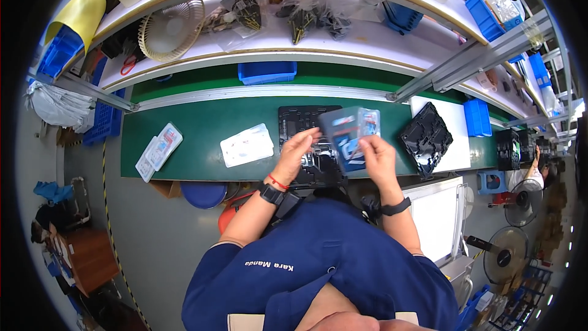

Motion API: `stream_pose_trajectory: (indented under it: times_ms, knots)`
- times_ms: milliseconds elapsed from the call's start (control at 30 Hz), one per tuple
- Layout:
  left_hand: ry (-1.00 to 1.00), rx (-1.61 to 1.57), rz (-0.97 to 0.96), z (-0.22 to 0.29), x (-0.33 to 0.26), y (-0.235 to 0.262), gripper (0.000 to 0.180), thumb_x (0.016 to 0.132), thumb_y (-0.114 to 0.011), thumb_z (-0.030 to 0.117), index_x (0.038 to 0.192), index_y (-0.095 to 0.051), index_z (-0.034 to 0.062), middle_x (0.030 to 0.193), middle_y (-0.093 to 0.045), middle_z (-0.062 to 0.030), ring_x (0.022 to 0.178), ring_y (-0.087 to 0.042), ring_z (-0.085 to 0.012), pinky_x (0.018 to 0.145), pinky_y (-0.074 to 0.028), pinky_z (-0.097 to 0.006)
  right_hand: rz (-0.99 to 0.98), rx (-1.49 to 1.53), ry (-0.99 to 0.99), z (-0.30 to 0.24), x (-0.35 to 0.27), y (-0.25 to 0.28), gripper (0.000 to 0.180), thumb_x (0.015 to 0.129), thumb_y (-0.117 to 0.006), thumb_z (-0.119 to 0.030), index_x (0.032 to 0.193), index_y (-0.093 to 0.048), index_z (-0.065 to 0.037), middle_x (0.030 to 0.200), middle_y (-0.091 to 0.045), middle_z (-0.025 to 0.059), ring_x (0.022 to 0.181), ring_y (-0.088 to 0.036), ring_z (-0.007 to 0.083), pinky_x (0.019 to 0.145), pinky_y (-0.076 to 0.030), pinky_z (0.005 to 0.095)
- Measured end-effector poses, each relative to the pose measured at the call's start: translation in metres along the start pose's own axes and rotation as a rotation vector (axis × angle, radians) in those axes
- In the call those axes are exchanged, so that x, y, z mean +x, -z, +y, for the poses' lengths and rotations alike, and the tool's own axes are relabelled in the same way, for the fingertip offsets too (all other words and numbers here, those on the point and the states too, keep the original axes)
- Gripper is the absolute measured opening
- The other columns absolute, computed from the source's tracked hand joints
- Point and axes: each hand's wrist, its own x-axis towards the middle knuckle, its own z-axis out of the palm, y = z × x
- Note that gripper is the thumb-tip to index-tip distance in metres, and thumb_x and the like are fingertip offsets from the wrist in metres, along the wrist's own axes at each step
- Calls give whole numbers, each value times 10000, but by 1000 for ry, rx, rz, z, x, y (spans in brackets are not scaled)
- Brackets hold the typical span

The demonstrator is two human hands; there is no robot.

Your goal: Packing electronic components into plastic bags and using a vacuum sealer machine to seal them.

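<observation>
Head view: the right hand (pixel 381 158) pinches a flat, blue-printed pack (pixel 344 132) by its right edge above the black tray (pixel 297 116); the left hand (pixel 297 150), loosely uncurled, grips nothing visible nearby. Probably light, slick and bendable, the pack suits an edge hold.

Head fisheye — downward over green bench (pixel 199 125)

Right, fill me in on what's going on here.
A person's right hand grips a flat, dark blue printed rectangular packet above a black moulded plastic tray. The left hand is close to the packet's left edge; whether it touches is unclear. On the green worktop, a whitish rectangular packet lies left of the tray, with two overlapping pale packets farther left.
</observation>
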Motion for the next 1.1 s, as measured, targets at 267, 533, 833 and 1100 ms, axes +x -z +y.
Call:
stream_pose_trajectory:
  times_ms: [267, 533, 833, 1100]
  knots:
    - [213, 1102, 401, -65, -17, 65, 367, 652, -733, 184, 936, -602, -6, 890, -609, -186, 850, -567, -355, 748, -469, -397, 301, 112, -270, 254, 40, 19, 169, 843, -595, -148, 795, -624, 11, 654, -616, 52, 593, -549, 115, 562, -433, 265]
    - [49, 1428, 474, -62, -26, 51, 351, 661, -706, 91, 966, -569, -15, 873, -599, -179, 809, -590, -309, 739, -470, -375, 440, -702, 14, 181, 29, 4, 373, 689, -694, -177, 991, -566, 0, 832, -559, 182, 791, -537, 365, 725, -427, 442]
    - [98, 105, 151, -13, -9, -21, 396, 803, -518, -99, 1137, -355, 39, 1021, -569, -103, 923, -566, -150, 817, -462, -270, -43, 242, -376, 128, -25, 4, 664, 750, -715, -212, 1281, -381, 7, 1123, -523, 162, 973, -538, 228, 784, -469, 325]
    - [184, 249, -236, -42, 32, -71, 542, 809, -635, 69, 1280, -369, 57, 1087, -564, -100, 907, -549, -118, 779, -461, -272, 264, 495, -490, 165, -47, 152, 412, 752, -646, -11, 1133, -496, 35, 1054, -568, 94, 968, -529, 161, 840, -435, 281]
